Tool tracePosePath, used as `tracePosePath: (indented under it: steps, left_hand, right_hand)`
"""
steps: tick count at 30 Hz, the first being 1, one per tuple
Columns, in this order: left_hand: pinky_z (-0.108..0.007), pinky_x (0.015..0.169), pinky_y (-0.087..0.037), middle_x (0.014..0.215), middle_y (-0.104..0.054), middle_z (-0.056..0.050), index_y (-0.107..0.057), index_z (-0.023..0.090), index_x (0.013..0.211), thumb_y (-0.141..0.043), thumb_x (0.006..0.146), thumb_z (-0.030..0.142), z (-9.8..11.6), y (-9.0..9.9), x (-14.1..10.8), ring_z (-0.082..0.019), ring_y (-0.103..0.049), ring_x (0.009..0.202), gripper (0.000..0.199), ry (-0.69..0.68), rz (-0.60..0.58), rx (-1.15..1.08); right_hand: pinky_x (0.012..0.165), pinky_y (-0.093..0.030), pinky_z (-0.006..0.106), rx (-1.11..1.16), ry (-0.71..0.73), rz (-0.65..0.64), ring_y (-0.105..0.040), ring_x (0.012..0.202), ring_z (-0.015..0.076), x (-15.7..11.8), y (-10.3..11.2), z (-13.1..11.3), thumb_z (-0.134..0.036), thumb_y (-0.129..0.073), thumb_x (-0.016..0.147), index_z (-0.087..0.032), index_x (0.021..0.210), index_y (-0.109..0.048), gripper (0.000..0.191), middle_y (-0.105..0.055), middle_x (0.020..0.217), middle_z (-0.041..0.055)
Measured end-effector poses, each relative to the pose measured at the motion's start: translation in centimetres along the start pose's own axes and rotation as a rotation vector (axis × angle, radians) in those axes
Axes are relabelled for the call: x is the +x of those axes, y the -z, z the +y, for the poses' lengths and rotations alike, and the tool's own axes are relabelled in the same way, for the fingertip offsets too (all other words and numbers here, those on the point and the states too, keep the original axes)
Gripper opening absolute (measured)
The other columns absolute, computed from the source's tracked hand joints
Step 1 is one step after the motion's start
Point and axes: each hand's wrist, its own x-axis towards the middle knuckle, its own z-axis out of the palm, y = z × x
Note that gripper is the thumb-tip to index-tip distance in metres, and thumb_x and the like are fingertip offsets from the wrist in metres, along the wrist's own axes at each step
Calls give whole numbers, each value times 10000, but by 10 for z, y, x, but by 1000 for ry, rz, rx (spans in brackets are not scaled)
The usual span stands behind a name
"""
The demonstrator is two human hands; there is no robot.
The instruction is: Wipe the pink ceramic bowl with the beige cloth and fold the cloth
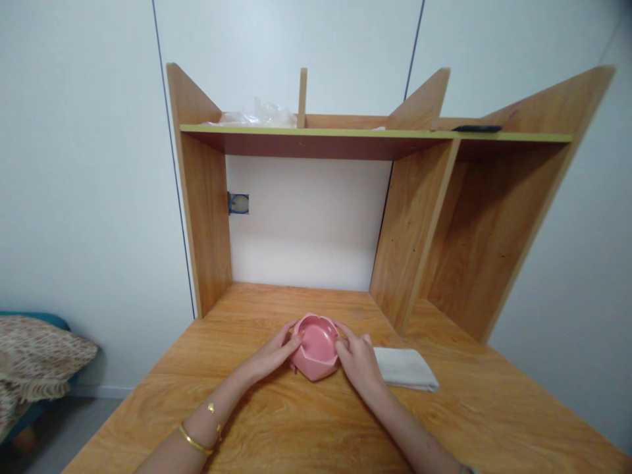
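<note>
A pink faceted bowl (pixel 318 352), shaped like an ashtray, is held between my two hands above the wooden desk, its hollow tilted towards me. My left hand (pixel 279 349) grips its left side, with the thumb over the rim and the other fingers behind. On the right side, my right hand (pixel 356 355) clasps the rim, fingers partly hidden by the bowl. Nothing shows inside the bowl. Just right of my right hand lies a folded pale grey cloth (pixel 405 368). I cannot tell whether the bowl's underside touches the desk.
The wooden desk (pixel 306 434) carries a shelf unit (pixel 316 141) at its back. A clear plastic bag (pixel 259 115) and a flat black object (pixel 476 129) rest on the upper shelf. A wall socket opening (pixel 239 204) shows at back left. A patterned cover (pixel 42 359) lies at far left.
</note>
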Motion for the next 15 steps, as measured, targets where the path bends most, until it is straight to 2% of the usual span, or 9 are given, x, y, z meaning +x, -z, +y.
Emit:
tracePosePath:
  steps: [6, 9, 11, 13, 15]
  left_hand:
    - [-199, 461, -412, 824, -602, -49, -446, 153, 1179, -472, 783, 538, -1, -2, 1, -84, -515, 514, 553, 14, 130, 30]
    - [-261, 650, -473, 943, -622, -67, -501, 162, 1130, -446, 811, 435, 6, 1, -1, -154, -590, 752, 423, -52, 209, 128]
    - [-297, 826, -434, 1035, -615, -73, -544, 152, 1079, -435, 809, 370, 11, 5, -1, -187, -566, 931, 364, -117, 267, 186]
    - [-315, 892, -398, 1061, -616, -79, -566, 137, 1051, -410, 806, 350, 14, 13, -1, -204, -548, 992, 361, -119, 333, 228]
    - [-328, 890, -401, 1058, -624, -87, -572, 128, 1051, -380, 804, 356, 14, 23, 1, -215, -554, 988, 387, -84, 407, 252]
  right_hand:
    - [759, -379, 307, -3, 24, -1, -576, 733, 183, -2, -8, -2, -210, -306, 816, -230, 1123, -573, 407, -693, 804, 17]
    - [773, -368, 322, -10, 45, -5, -585, 688, 179, -3, -10, -7, -269, -284, 859, -212, 1161, -539, 399, -693, 785, 25]
    - [766, -367, 324, -25, 78, 9, -589, 684, 178, -5, -11, -10, -314, -275, 879, -224, 1182, -518, 398, -693, 808, 29]
    - [742, -370, 320, -53, 106, 26, -587, 683, 186, -7, -11, -11, -356, -278, 887, -231, 1193, -508, 403, -688, 761, 26]
    - [719, -368, 317, -69, 115, 30, -579, 651, 192, -8, -11, -10, -388, -269, 891, -216, 1201, -499, 423, -666, 653, 18]
